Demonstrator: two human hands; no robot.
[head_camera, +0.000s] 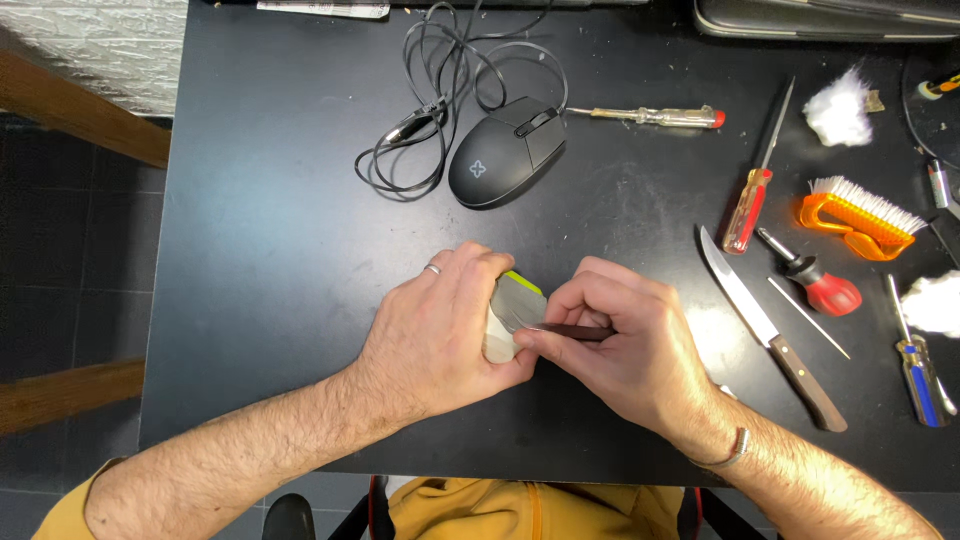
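My left hand (440, 330) grips a small grey and lime-green object (512, 310) against the black table (270, 230) near its front edge. A ring sits on one finger of that hand. My right hand (625, 345) holds a thin dark-handled tool (575, 331) whose tip lies against the side of the grey object. The two hands touch around it, hiding most of the object. A bracelet circles my right wrist.
A black wired mouse (505, 150) with coiled cable (440, 90) lies behind the hands. To the right are a clear-handled screwdriver (655, 117), a red-handled screwdriver (755, 185), a wooden-handled knife (770, 335), an orange brush (860, 220), a stubby red screwdriver (815, 280), a blue screwdriver (920, 365) and cotton tufts (838, 108).
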